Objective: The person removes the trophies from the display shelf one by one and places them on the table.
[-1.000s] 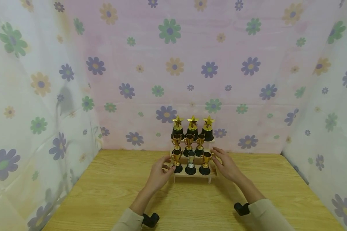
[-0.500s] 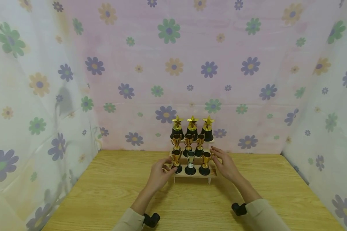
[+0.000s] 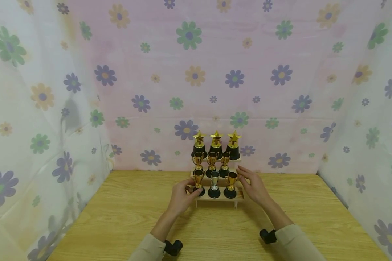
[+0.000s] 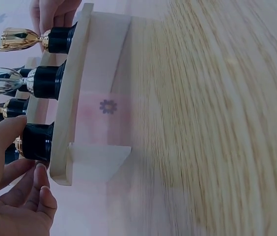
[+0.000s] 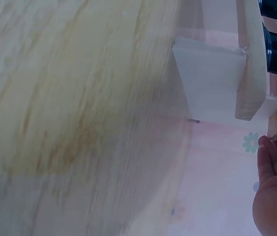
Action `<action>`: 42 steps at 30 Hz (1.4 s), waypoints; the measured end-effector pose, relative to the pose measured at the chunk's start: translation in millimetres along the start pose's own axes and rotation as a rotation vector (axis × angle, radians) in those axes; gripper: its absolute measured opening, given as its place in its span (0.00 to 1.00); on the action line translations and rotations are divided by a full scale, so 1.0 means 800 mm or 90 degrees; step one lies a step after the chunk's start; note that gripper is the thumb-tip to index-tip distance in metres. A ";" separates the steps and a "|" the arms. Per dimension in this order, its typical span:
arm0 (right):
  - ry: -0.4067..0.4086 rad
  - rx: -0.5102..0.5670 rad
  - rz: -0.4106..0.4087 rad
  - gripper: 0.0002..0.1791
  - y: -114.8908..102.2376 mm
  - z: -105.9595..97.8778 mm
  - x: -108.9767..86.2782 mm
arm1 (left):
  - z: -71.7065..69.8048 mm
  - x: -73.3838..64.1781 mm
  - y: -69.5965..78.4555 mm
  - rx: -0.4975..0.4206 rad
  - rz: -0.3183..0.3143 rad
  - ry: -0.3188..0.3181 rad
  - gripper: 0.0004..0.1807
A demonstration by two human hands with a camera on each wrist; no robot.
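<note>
A tiered wooden stand (image 3: pixel 220 198) bears trophies in three rows. My left hand (image 3: pixel 179 197) pinches the black base of the front-left gold trophy cup (image 3: pixel 198 176), thumb in front and fingers curled at its outer side. In the left wrist view that base (image 4: pixel 37 141) lies between thumb and index finger at the end of the front shelf (image 4: pixel 69 115). A silver cup (image 3: pixel 214 177) and another gold cup (image 3: pixel 231 178) stand beside it. My right hand (image 3: pixel 254 186), fingers extended, touches the right end of the middle shelf; its fingertips (image 5: pixel 266 143) show at that end in the right wrist view.
Gold cups (image 3: pixel 212 158) fill the middle shelf, and gold star trophies (image 3: pixel 216 139) stand on the top one. A wood-grain table (image 3: pixel 143 206) lies under the stand. Flowered cloth (image 3: pixel 150 134) hangs behind and at both sides.
My left thumb has moved slightly right, further onto the front-left cup's base. The right hand stays at the stand's right end. The head view has shifted a little.
</note>
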State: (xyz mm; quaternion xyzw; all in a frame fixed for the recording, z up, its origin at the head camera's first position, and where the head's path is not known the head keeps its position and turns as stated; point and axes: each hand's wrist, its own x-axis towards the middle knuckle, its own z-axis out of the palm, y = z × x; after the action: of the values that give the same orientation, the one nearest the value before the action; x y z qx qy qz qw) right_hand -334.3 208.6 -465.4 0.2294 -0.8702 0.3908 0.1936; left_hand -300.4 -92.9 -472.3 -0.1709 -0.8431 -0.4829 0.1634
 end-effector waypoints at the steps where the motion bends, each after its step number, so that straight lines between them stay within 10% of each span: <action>1: 0.005 -0.001 -0.002 0.19 0.000 0.001 0.000 | 0.000 0.000 0.000 0.000 0.002 0.001 0.12; 42: 0.018 0.023 0.019 0.19 0.003 0.004 0.004 | 0.004 0.006 -0.001 -0.023 -0.018 -0.005 0.08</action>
State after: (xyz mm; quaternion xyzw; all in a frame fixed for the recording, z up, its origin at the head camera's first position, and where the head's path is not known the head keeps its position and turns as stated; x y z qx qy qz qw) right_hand -338.7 206.5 -467.0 0.2141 -0.8635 0.4128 0.1955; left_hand -305.6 -89.5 -472.0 -0.1641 -0.8373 -0.4995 0.1502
